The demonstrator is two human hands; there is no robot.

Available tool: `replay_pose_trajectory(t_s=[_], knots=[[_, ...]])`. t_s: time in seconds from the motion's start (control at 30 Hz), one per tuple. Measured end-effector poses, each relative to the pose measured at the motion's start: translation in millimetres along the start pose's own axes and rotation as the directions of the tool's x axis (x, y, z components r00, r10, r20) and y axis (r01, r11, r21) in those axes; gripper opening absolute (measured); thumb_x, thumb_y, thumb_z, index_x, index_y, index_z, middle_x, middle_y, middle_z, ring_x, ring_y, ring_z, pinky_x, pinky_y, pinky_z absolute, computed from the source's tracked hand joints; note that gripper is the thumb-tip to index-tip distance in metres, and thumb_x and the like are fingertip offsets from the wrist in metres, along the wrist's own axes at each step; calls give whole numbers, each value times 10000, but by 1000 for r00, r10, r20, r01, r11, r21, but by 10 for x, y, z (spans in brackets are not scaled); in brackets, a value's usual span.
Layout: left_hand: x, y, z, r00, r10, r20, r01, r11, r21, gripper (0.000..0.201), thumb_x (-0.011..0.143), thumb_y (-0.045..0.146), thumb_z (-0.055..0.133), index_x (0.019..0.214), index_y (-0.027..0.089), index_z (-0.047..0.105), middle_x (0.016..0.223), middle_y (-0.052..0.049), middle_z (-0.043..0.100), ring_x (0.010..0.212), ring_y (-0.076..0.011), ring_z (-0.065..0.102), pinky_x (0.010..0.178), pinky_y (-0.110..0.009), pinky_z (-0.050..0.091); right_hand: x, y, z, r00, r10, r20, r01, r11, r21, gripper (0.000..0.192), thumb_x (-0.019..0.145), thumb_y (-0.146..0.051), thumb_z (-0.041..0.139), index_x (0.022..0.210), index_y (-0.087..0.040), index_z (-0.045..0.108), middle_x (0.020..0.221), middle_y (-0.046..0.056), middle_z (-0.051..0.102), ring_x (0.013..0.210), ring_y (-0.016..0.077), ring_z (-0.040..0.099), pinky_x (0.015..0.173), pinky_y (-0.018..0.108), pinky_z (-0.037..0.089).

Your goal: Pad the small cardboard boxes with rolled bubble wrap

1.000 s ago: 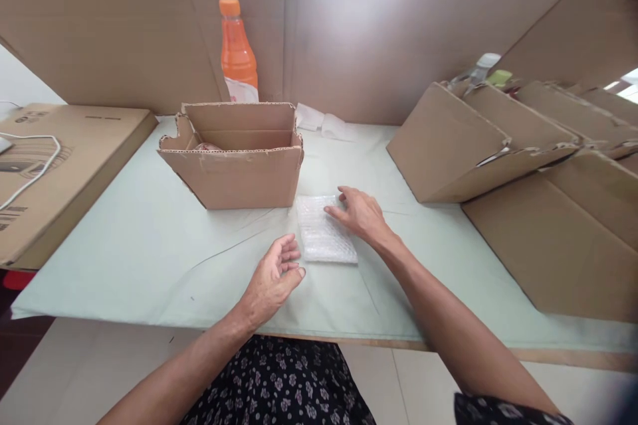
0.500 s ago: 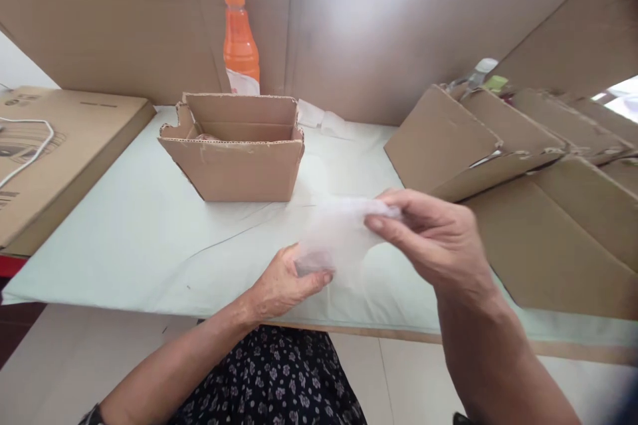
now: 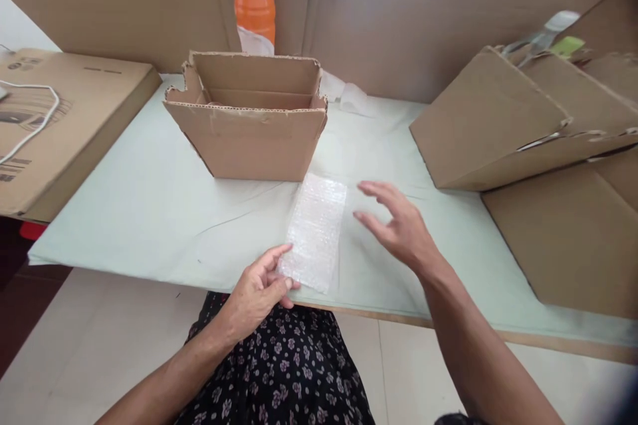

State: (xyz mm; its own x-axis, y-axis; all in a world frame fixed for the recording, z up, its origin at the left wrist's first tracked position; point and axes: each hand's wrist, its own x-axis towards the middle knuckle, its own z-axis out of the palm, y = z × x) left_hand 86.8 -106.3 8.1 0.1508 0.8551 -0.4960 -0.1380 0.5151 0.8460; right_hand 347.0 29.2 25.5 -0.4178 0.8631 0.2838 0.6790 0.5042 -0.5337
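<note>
A clear bubble wrap bag (image 3: 317,229) lies on the pale green cloth, its long side running away from me. My left hand (image 3: 266,285) pinches its near left corner, thumb on top, close to the table's front edge. To the right of the bag, my right hand (image 3: 389,219) hovers with thumb and fingers apart and holds nothing. Just beyond the bag stands a cardboard box (image 3: 249,143) with an open top. Its inside is mostly hidden by the front wall.
An orange bottle (image 3: 255,10) stands behind the box. Cardboard bins (image 3: 493,119) fill the right side, with a clear bottle (image 3: 545,36) poking out. At left lies a flat carton (image 3: 100,106) with a white cable (image 3: 47,123). Crumpled plastic (image 3: 351,96) rests near the back wall.
The bubble wrap bag has come down from the air onto the cloth. My right hand has let go of it and moved off to the right; my left hand keeps hold.
</note>
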Motion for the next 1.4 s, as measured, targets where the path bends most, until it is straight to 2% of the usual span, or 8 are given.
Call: replay_pose_trajectory(t_s=[0.13, 0.37, 0.47, 0.57, 0.73, 0.93, 1.13, 1.4], knots=[[10, 87, -20, 997, -57, 46, 57, 998, 10, 603, 829, 439, 730, 1326, 121, 603, 916, -77, 760, 606, -116, 645, 757, -324, 533, -557, -452, -25, 920, -220, 324, 235, 972, -7, 639, 883, -346, 694, 1482, -257, 493, 1484, 145, 550, 1302, 309, 562, 1015, 528, 521], [-49, 164, 8, 974, 221, -43, -214, 967, 136, 564, 912, 327, 622, 1436, 188, 469, 1135, -106, 675, 835, -173, 672, 691, -314, 563, -651, -619, 511, 994, -2, 114, -8, 996, 92, 346, 983, -201, 492, 1297, -223, 633, 1023, 86, 773, 843, 215, 713, 777, 375, 577], [-23, 154, 19, 837, 544, 54, -484, 691, 538, 454, 936, 180, 558, 1386, 227, 525, 1227, -104, 643, 1083, -218, 631, 938, -403, 548, -427, -512, 501, 963, 144, 228, -178, 974, 137, 320, 976, -246, 514, 1263, -233, 654, 1000, 43, 782, 815, 191, 727, 774, 332, 575], [123, 169, 51, 721, 595, 355, -594, 266, 759, 404, 898, 63, 516, 1276, 182, 598, 1322, -137, 610, 1219, -292, 552, 1030, -501, 497, -292, -466, 455, 972, 93, 214, -109, 992, 64, 296, 976, -251, 515, 1223, -226, 676, 1094, 61, 772, 961, 221, 726, 855, 367, 559], [394, 178, 98, 734, 476, 485, -536, -33, 844, 351, 840, 10, 521, 1151, 137, 623, 1188, -145, 645, 1048, -306, 571, 881, -492, 539, -430, -501, 370, 981, -155, -117, 127, 968, -215, 293, 967, -287, 597, 1235, -184, 654, 1174, 145, 717, 1041, 274, 671, 844, 416, 501], [468, 172, 88, 674, 546, 497, -531, -110, 840, 306, 833, -18, 509, 1045, 151, 652, 1167, -136, 665, 1114, -311, 549, 899, -457, 499, -585, -473, 440, 970, -238, 49, 243, 945, -220, 184, 985, -213, 559, 1109, -196, 693, 1099, 98, 753, 966, 251, 662, 833, 416, 472], [404, 279, 29, 709, 507, 490, -612, 98, 784, 265, 936, 64, 466, 1060, 188, 665, 924, -63, 720, 878, -227, 631, 828, -404, 484, -610, -467, 385, 989, -86, 121, 79, 995, 59, 200, 1014, -224, 507, 1099, -223, 689, 1008, 59, 762, 903, 203, 688, 798, 364, 512], [635, 281, -10, 636, 642, 428, -556, -3, 831, 236, 970, 169, 506, 1160, 149, 645, 1101, -132, 697, 1007, -280, 629, 874, -437, 498, -583, -493, 438, 977, -208, 56, 215, 949, -232, 191, 969, -200, 588, 1135, -187, 682, 1118, 112, 742, 1014, 266, 653, 862, 424, 448]])
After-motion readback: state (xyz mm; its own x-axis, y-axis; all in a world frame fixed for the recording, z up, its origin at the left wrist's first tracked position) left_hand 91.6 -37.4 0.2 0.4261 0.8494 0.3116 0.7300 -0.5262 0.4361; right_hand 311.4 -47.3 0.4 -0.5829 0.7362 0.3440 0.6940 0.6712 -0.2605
